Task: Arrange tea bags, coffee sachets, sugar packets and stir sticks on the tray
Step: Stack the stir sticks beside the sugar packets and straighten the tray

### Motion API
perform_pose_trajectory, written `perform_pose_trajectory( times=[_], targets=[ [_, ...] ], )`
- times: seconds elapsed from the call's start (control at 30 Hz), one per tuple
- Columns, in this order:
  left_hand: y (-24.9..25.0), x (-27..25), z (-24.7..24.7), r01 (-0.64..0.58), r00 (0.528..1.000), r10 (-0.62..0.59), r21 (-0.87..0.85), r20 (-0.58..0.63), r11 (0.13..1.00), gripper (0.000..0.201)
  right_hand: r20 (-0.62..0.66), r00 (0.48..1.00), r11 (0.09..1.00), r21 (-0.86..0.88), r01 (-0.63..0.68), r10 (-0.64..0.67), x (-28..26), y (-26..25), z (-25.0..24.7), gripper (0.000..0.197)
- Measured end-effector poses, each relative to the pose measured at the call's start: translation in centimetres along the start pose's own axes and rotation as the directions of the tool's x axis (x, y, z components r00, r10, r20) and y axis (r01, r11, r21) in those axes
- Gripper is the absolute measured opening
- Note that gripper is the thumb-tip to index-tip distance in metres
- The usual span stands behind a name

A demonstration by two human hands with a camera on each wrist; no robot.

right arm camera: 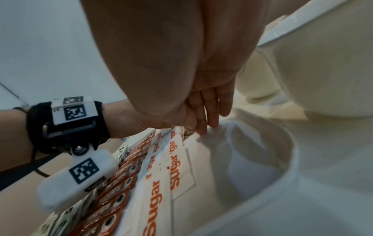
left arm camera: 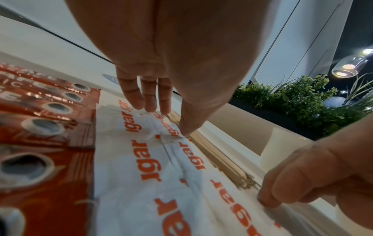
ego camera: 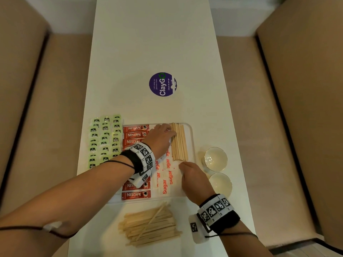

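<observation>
A white tray (ego camera: 192,138) holds a column of red coffee sachets (ego camera: 136,194), white sugar packets (ego camera: 167,175) in the middle and a neat bundle of wooden stir sticks (ego camera: 179,143) along its right side. My left hand (ego camera: 171,133) reaches across the tray, its straight fingers (left arm camera: 161,111) pressing on the sugar packets (left arm camera: 145,159) against the bundle's left edge. My right hand (ego camera: 182,166) sets its fingertips (right arm camera: 207,127) at the near end of the sticks (left arm camera: 218,158). Neither hand holds anything. Green tea bags (ego camera: 104,138) lie in rows on the table left of the tray.
A loose pile of stir sticks (ego camera: 150,227) lies on the table in front of the tray. Two cream cups (ego camera: 216,158) (ego camera: 220,183) stand close to the tray's right rim. A purple round sticker (ego camera: 162,84) sits farther back. Brown benches flank the narrow white table.
</observation>
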State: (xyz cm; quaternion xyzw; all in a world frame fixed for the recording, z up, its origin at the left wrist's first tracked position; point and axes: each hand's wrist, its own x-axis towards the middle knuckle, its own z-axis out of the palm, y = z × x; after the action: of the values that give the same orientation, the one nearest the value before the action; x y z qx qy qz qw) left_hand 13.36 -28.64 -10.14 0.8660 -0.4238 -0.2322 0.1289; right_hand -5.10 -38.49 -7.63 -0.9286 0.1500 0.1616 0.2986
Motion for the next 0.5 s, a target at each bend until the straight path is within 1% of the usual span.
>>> perform_pose_trajectory(
  times=[0.1, 0.17, 0.3, 0.4, 0.5],
  targets=[
    [0.1, -0.1, 0.1, 0.003, 1.000, -0.003, -0.006, -0.005, 1.000, 0.047, -0.022, 0.999, 0.999, 0.003, 0.036, -0.036, 0.4, 0.0, 0.0, 0.022],
    [0.2, -0.2, 0.0, 0.011, 1.000, -0.011, -0.021, -0.005, 1.000, 0.048, -0.024, 0.999, 0.999, -0.004, 0.039, -0.039, 0.7, -0.1, 0.0, 0.023],
    [0.3, -1.1, -0.5, 0.010, 0.999, -0.012, -0.053, -0.048, 0.999, 0.047, -0.005, 0.999, 0.999, -0.024, 0.034, -0.034, 0.6, -0.1, -0.4, 0.028],
    [0.2, -2.6, -0.8, 0.010, 0.998, -0.015, -0.080, -0.056, 0.997, 0.048, 0.015, 0.999, 0.999, 0.007, 0.043, -0.043, -0.4, -0.5, -0.9, 0.033],
    [0.5, -5.2, -1.0, 0.012, 1.000, -0.014, -0.101, -0.023, 0.995, 0.048, 0.034, 0.994, 0.994, 0.021, 0.103, -0.104, -1.7, -1.0, -1.2, 0.034]
  ],
)
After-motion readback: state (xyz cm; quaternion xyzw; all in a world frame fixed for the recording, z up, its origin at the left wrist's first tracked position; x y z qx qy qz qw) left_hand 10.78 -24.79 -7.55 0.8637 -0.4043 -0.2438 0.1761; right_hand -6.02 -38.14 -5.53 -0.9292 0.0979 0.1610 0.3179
